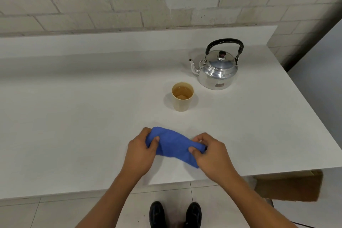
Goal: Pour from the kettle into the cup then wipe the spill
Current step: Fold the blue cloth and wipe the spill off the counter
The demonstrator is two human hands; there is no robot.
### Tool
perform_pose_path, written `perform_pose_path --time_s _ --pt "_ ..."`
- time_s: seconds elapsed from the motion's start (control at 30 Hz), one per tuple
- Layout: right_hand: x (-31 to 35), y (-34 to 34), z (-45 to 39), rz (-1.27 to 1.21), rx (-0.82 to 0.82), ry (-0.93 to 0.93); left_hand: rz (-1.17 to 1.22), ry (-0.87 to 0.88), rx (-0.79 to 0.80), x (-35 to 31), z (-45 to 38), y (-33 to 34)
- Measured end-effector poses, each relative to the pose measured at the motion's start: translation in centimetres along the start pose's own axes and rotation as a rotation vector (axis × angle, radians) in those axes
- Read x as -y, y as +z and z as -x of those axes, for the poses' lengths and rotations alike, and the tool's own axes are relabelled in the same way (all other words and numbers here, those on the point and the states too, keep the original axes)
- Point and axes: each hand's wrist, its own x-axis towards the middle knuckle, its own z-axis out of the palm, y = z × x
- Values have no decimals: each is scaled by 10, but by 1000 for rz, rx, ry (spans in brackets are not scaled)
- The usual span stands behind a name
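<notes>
A shiny metal kettle (217, 69) with a black handle stands upright at the back right of the white counter (74, 116), spout pointing left. In front of it, slightly left, a tan paper cup (182, 97) holds clear liquid. Near the counter's front edge a blue cloth (175, 147) is held bunched between both hands. My left hand (139, 153) pinches its left end and my right hand (211, 153) pinches its right end. No wet patch is plain to see on the counter.
A pale brick wall rises behind the counter's raised back ledge. The counter's right edge runs diagonally past the kettle. A brown cardboard box (288, 185) sits under the front right corner. My black shoes (174, 214) stand on the tiled floor below.
</notes>
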Motion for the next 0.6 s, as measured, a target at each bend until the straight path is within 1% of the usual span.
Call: perform_pose_path --time_s 0.03,0.1,0.23,0.33,0.47,0.6 --pt "8 0 -7 -76 -8 -4 46 -29 -45 2 -2 -6" --pt "26 4 -22 -152 0 -7 123 -65 -131 6 -8 -20" --pt "59 24 -51 -187 78 0 194 -112 -238 17 -23 -54" --pt "78 46 -69 -176 118 -12 165 -164 -274 30 -35 -79" --pt "97 82 -85 -154 182 -2 124 -275 -275 55 -49 -110" --pt "105 111 -95 -96 189 -8 68 -343 -279 78 -56 -130"
